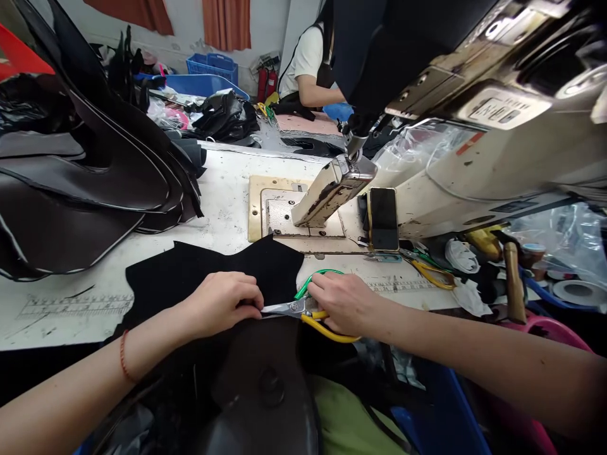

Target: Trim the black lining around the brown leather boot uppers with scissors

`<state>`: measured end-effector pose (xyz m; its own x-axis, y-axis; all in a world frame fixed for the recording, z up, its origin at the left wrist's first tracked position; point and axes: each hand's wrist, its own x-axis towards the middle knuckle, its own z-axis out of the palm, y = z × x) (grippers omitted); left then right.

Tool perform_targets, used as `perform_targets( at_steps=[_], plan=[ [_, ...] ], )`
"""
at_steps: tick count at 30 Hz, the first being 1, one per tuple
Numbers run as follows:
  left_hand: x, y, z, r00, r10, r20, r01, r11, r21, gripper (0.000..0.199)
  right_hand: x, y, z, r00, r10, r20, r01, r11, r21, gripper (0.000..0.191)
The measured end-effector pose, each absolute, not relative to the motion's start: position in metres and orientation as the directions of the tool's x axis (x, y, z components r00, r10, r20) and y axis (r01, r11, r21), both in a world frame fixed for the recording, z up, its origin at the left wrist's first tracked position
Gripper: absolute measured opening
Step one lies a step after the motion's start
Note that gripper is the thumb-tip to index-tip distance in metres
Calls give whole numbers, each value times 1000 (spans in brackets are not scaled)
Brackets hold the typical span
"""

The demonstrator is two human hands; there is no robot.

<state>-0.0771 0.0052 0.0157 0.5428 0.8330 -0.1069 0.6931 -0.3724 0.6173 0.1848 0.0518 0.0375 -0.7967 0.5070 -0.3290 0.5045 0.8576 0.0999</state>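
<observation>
Black fabric (175, 275) is pinched near its near edge by the left hand (227, 300), presumably for steadiness; the right hand (344, 304) grips scissors (294, 308), blades pointing left.

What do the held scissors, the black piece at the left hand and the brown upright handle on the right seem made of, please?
Held scissors: metal blades, by the silvery shine; glossy green and yellow handles, probably plastic-coated. Black piece: perhaps fabric or felt, being matte. Brown handle: likely wood, from its tan tone and dull surface.
</observation>
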Motion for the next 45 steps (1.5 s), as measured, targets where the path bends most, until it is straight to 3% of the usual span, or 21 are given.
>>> perform_targets(
  at_steps=[11, 15, 20, 26, 45],
  plan=[
    [-77, 12, 11, 558, 830, -26, 514, -321, 796, 18, 192, 50, 47, -813, 507, -287, 472, 862, 184, 20],
    [-69, 29, 9, 531, 847, -4, 484, -300, 822, 18, 189, 65, 63, -780, 529, -335, 483, 849, 215, 16],
    [-64, 39, 5, 521, 854, 8, 445, -279, 851, 15, 186, 75, 75, -732, 531, -427, 499, 845, 193, 17],
    [-66, 38, 3, 512, 859, 14, 389, -246, 888, 15, 187, 84, 77, -758, 455, -468, 473, 877, 87, 12],
    [-71, 41, 2, 490, 870, 49, 222, -179, 958, 15, 149, 80, 63, -746, 416, -520, 423, 899, 114, 24]
  ],
)
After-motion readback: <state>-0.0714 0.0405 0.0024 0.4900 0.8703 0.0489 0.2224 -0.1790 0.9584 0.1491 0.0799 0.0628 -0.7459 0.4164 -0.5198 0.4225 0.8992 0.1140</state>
